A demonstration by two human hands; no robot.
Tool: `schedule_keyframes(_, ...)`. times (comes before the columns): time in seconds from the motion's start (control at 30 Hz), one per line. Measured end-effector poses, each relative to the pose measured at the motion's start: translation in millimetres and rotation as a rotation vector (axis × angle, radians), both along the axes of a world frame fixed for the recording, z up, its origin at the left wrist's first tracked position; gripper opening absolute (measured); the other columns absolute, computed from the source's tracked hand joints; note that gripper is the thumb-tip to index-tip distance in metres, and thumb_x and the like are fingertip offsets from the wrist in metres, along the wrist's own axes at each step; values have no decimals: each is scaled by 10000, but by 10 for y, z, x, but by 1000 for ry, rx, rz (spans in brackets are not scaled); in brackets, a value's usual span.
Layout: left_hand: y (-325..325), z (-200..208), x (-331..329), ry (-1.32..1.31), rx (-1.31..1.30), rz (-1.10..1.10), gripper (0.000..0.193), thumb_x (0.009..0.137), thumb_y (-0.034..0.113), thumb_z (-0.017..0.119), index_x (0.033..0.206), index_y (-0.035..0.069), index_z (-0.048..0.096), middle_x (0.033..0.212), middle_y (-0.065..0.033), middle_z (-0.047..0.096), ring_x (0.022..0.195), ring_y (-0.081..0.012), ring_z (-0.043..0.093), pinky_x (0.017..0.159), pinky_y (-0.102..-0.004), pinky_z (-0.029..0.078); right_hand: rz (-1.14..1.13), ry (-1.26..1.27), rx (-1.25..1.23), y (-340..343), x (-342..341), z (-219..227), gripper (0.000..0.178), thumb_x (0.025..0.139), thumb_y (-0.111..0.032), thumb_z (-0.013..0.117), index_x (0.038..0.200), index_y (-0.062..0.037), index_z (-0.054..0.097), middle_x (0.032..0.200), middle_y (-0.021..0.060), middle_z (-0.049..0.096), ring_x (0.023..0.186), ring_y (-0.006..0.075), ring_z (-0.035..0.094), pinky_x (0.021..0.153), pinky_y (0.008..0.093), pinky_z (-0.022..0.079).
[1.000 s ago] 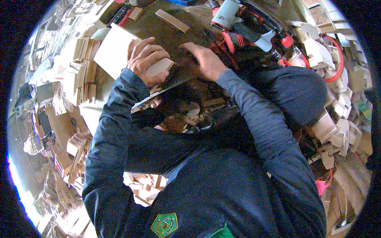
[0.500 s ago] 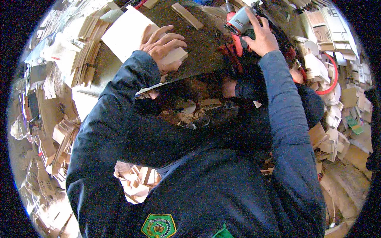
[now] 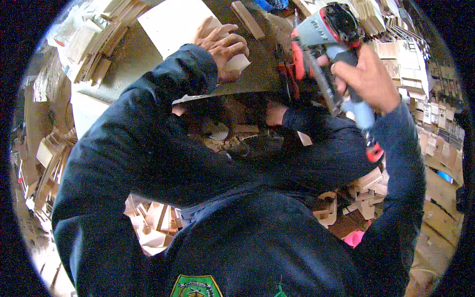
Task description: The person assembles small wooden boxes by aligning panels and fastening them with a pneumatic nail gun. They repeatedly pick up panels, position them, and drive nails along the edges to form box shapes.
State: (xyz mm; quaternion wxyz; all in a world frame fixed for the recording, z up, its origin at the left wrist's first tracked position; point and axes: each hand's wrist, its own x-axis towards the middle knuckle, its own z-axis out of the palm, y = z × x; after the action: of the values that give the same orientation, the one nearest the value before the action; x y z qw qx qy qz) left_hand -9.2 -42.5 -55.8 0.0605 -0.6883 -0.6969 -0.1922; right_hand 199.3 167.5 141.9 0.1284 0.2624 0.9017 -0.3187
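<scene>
My left hand (image 3: 221,45) presses down on a small pale wood piece (image 3: 236,63) at the near edge of a dark work board (image 3: 257,74). A larger pale wood panel (image 3: 173,22) lies just behind that hand. My right hand (image 3: 366,76) grips the handle of a grey and red pneumatic nail gun (image 3: 326,34), lifted above the board's right side, its nose pointing toward the board. The gun is apart from the small wood piece. Dark blue sleeves cover both forearms.
A loose wood strip (image 3: 247,19) lies on the board's far side. Stacks of cut wood pieces (image 3: 94,44) stand at the left, more (image 3: 415,54) at the right. Wood offcuts (image 3: 153,222) litter the floor by my legs.
My right hand left the wood piece, reached to the right, took hold of the nail gun and lifted it. My left hand stayed on the small wood piece.
</scene>
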Motion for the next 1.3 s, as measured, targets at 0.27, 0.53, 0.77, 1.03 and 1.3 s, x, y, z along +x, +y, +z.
schedule_keyframes(0.27,16,76,64,91,-39,79,524,687,500,763,1152,350,571,1274,111,553,1368,-229,371,1121,-641,170,-72,113,-446,-830,-26,-81,173,817,-142,620,928,-22,679,599,33,610,467,107,571,423,268,446)
schedule_keyframes(0.53,-74,176,53,-30,-52,-7,543,747,455,715,1198,185,577,1313,-4,528,1367,-281,344,1120,-655,164,-103,29,-503,-855,-103,-118,335,832,-53,568,1146,64,551,1013,154,690,560,87,527,512,249,468)
schedule_keyframes(0.77,-35,108,46,42,-75,31,415,802,268,640,1207,199,580,1320,10,531,1383,-251,338,1126,-649,152,-66,107,-428,-882,-90,-183,178,823,-174,635,861,-6,678,564,15,592,468,100,544,469,261,448)
schedule_keyframes(1.03,-72,297,42,-46,-147,-20,523,771,433,697,1227,209,572,1343,-1,517,1394,-274,320,1112,-681,142,-63,142,-334,-853,-53,44,291,862,-65,537,1125,39,601,895,98,676,549,83,524,541,250,474)
schedule_keyframes(1.3,-8,646,-201,-323,-351,-130,679,703,437,748,1309,217,536,1400,-16,467,1386,-296,295,1088,-669,145,-45,100,-392,-1047,-41,133,386,827,-36,556,1206,36,552,999,120,689,564,81,523,537,235,466)
